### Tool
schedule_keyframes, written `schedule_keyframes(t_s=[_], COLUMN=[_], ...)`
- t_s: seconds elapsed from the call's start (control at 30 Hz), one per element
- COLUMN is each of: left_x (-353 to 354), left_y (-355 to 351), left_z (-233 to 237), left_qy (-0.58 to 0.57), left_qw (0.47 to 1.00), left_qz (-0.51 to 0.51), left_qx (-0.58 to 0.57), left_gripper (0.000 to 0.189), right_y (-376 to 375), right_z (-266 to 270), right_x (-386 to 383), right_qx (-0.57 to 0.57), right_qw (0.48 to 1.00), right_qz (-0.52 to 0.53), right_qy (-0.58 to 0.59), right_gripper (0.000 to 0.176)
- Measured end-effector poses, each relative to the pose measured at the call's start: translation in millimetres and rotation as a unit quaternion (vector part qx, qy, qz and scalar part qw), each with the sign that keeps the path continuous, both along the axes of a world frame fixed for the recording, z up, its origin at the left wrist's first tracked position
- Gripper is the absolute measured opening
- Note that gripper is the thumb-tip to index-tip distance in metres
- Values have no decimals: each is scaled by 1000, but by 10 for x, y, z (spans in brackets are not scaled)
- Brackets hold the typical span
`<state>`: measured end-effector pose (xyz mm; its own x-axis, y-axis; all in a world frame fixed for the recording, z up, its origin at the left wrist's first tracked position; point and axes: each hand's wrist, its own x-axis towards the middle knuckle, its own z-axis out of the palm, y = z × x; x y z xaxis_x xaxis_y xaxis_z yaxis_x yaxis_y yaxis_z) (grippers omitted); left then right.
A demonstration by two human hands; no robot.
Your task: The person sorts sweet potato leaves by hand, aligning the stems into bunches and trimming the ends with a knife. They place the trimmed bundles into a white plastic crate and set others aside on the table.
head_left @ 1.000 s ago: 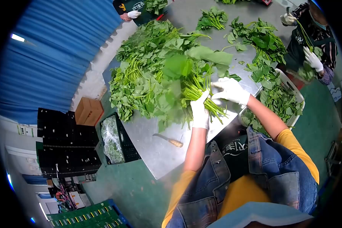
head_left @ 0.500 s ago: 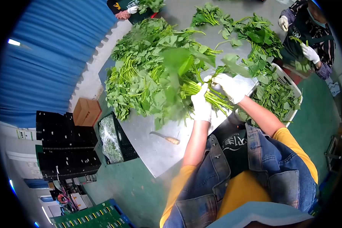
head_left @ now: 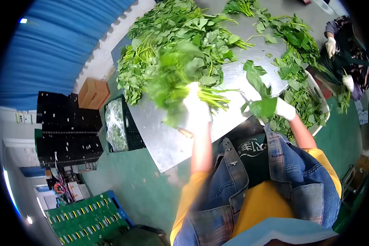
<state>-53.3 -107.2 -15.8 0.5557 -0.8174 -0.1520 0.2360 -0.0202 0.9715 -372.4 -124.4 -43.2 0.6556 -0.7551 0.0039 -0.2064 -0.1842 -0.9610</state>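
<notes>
My left hand (head_left: 197,110), in a white glove, grips a bunch of leafy green stems (head_left: 180,80) above the metal table (head_left: 164,139); the bunch is blurred with motion. My right hand (head_left: 282,107), also gloved, holds a few pulled-off green leaves (head_left: 259,92) over the table's right edge, beside the white basket (head_left: 320,100). A big heap of greens (head_left: 172,37) covers the far part of the table. A knife with a wooden handle (head_left: 185,132) lies mostly hidden under my left hand.
A black crate (head_left: 121,127) with bagged greens stands left of the table, next to stacked black crates (head_left: 65,131) and a cardboard box (head_left: 93,93). Another person's gloved hands (head_left: 340,61) work with greens at the far right. Green crates (head_left: 86,219) sit at the lower left.
My right hand has pulled away from the bunch to the right, taking leaves with it. My left hand swung the bunch left and lower, over the knife.
</notes>
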Motion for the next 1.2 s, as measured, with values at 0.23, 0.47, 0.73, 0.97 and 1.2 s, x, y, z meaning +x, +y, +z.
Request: schedule_keyframes(t_s=[0.23, 0.47, 0.73, 0.97, 1.2], left_x=[619, 731, 1008, 944, 1363], left_y=[769, 829, 1027, 928, 1114], left_z=[815, 355, 348, 290, 609], left_qy=[-55, -76, 254, 273, 230], left_qw=[993, 994, 947, 941, 912], left_qz=[97, 48, 53, 109, 279], left_qx=[-31, -60, -190, -165, -195], left_gripper=[39, 12, 12, 14, 18], right_y=[-192, -211, -40, 126, -165], right_z=[-378, 617, -175, 606, 149], right_x=[-1283, 1276, 2061, 1717, 138], right_qx=[-143, 158, 187, 49, -272], right_qw=[729, 978, 915, 987, 883], right_qz=[-124, 130, 334, 149, 46], right_qy=[657, -42, -131, -25, 381], right_gripper=[37, 72, 60, 30, 36])
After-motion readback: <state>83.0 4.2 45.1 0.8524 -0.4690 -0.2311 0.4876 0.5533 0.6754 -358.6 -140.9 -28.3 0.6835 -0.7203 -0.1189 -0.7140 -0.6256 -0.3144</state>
